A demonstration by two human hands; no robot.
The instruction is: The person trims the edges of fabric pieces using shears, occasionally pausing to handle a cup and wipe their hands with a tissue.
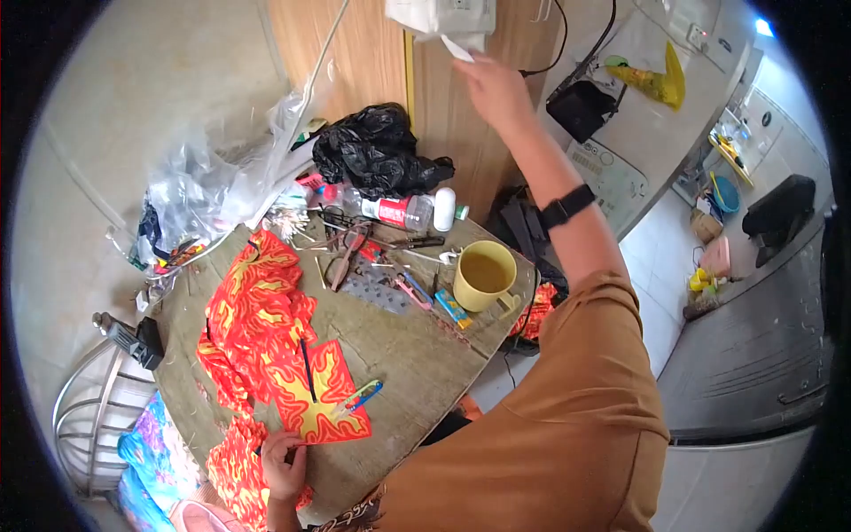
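Note:
My right hand [496, 93] reaches up to the wooden cabinet, fingers closed on a white tissue [457, 49]. Just above that tissue is a white pack [441, 16]. Low on the table, my left hand [284, 465] has its fingers curled at the edge of a red and yellow flame-patterned cloth [238, 470]; what they hold, if anything, is hidden. Beside it lies a flat piece of the same cloth [324, 390], with a blue-green pen-like tool [362, 398] and a thin black strip [308, 371] on top. More patterned cloth [257, 301] is bunched behind.
On the wooden table [399, 363] stand a yellow mug [485, 277] of brownish liquid and a white bottle [444, 209]. Scissors [346, 257], a plastic bottle [394, 211] and a black bag [377, 151] lie toward the back. Clear plastic bags [199, 182] are piled left.

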